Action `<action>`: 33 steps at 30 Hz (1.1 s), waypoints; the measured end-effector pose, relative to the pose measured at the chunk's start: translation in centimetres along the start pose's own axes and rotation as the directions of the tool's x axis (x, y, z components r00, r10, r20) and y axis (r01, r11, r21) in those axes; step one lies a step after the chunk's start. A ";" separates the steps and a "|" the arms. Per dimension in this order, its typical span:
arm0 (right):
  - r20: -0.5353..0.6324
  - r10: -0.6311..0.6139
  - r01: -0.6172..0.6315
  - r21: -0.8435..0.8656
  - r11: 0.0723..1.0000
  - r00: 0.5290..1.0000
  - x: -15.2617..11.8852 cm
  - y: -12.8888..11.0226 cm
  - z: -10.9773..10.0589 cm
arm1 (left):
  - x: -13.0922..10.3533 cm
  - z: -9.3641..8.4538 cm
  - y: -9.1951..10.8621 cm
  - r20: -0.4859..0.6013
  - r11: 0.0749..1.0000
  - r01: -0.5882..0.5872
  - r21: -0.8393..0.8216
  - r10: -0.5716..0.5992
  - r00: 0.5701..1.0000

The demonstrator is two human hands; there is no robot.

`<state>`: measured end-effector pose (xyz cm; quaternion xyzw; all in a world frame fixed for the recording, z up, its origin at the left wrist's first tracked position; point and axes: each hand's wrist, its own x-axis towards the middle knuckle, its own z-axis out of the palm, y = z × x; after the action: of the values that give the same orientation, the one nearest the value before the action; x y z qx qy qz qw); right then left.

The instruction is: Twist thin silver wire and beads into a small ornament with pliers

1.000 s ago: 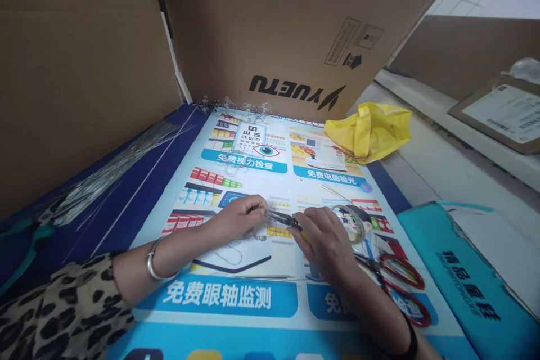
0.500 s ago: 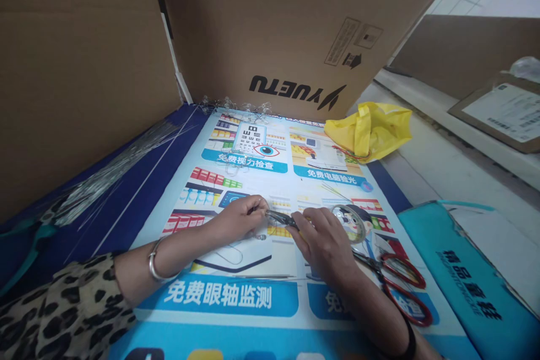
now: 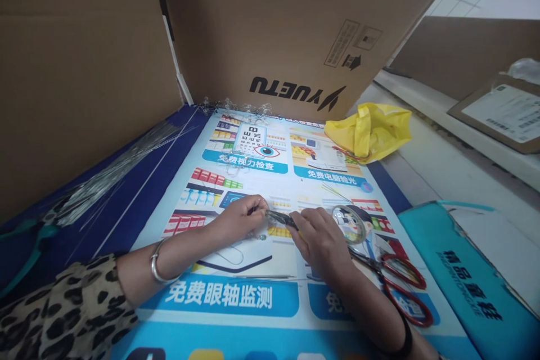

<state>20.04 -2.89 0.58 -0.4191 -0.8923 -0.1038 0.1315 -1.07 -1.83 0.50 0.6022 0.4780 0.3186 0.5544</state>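
Pliers (image 3: 280, 217) in right hand (image 3: 323, 239), palm down | left hand (image 3: 247, 215) pinching wire piece (image 3: 261, 237)

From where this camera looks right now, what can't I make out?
All in the head view:
Wire at the left hand: too small, partly behind its fingers.
Pliers: handles mostly covered by the right hand.
Teal tool: cut off by the left edge.
Poster: lower-right heading partly behind the right forearm.
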 end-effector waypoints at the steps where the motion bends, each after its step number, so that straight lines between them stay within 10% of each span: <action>1: 0.004 0.001 -0.001 0.005 1.000 1.000 0.0 0.0 0.0 | 0.0 0.0 0.0 -0.001 1.000 0.003 -0.003 -0.003 1.000; 33: 0.010 -0.082 0.082 0.073 0.994 0.997 0.3 0.9 -0.7 | 0.3 -0.5 -0.2 0.123 0.998 0.050 -0.025 -0.047 0.991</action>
<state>20.68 -2.32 1.44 -0.3777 -0.9128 -0.0741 0.1366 -1.49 -1.33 0.39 0.6010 0.4533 0.2741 0.5985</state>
